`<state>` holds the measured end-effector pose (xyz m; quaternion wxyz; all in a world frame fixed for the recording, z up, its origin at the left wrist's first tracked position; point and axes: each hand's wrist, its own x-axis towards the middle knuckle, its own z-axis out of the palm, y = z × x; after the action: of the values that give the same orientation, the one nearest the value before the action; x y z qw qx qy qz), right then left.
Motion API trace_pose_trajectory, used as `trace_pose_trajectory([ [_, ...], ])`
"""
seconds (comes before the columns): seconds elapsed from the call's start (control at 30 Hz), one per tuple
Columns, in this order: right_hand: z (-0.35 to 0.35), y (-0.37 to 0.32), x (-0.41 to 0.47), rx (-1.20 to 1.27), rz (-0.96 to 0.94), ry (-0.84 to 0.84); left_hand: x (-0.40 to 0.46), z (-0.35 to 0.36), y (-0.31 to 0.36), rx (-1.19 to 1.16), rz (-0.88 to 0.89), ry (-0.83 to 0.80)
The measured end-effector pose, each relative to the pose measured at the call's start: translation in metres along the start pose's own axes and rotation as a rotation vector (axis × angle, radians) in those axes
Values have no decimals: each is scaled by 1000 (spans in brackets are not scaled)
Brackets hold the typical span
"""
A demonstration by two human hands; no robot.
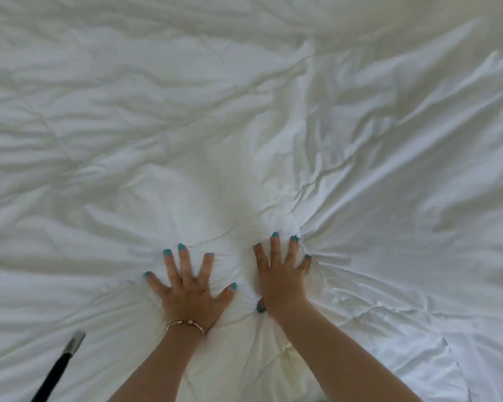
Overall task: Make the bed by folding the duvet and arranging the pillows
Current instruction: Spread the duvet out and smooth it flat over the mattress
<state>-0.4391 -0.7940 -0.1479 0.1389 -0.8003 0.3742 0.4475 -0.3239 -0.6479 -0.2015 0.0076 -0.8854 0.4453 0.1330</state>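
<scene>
White duvet (244, 126), creased, spread across the whole bed beneath both hands. Left hand (189, 288) lies flat, fingers splayed, pressing it; right hand (282, 280), just beside, presses likewise, fingertips apparently bunching fabric. Black strap (55, 372) at the near-left edge.

A big bed fills the whole picture. A white duvet (244, 126) lies right on it and covers it from side to side. The duvet is full of wrinkles and soft bumps. Two hands press flat on it near the bottom middle. A black strap (57, 369) lies on the duvet at the lower left.
</scene>
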Motion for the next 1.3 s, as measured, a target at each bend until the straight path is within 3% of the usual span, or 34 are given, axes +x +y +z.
trace_pose_trajectory([
  [0.17, -2, -7, 6, 68, -81, 52, 1, 2, -4, 66, -39, -35],
  [0.2, -3, -5, 0, 101, -76, -19, 1, -1, -2, 93, -55, -20],
  [0.27, -25, 8, -13, 34, -197, 31, -2, -18, 7, 98, -135, 19],
  [0.33, -73, 34, -19, -24, -499, 38, 3, -51, 26, -71, -333, 101],
  [0.37, -110, 47, -17, 30, -562, 92, 11, -70, 42, -204, -473, 202],
  [0.43, -178, 72, 9, 136, -523, 297, 45, -107, 86, -422, -663, 401],
  [0.47, -199, 86, 26, 92, -501, 352, 68, -124, 109, -502, -672, 412],
  [0.5, -216, 106, 39, -12, -479, 353, 93, -135, 133, -566, -617, 338],
  [0.57, -231, 166, 68, -286, -443, 301, 136, -139, 179, -494, -432, 17],
  [0.63, -247, 232, 78, -317, -378, 448, 163, -127, 217, -332, -376, -244],
  [0.67, -256, 257, 79, -308, -338, 566, 174, -125, 228, -326, -419, -291],
  [0.77, -283, 293, 80, -388, -179, 734, 202, -143, 263, -425, -393, -256],
  [0.87, -321, 326, 77, -396, 71, 705, 223, -171, 309, -479, -105, -198],
  [0.97, -342, 361, 76, -316, 212, 580, 236, -174, 336, -458, -52, -211],
  [1.03, -343, 363, 81, -209, 210, 467, 238, -167, 337, -456, -78, -257],
  [1.1, -338, 354, 83, -215, 220, 465, 235, -164, 328, -461, -64, -276],
  [1.2, -328, 339, 68, -276, 130, 695, 211, -158, 299, -470, -21, -243],
  [1.3, -291, 316, 43, -207, -173, 839, 151, -140, 247, -331, -65, -222],
])
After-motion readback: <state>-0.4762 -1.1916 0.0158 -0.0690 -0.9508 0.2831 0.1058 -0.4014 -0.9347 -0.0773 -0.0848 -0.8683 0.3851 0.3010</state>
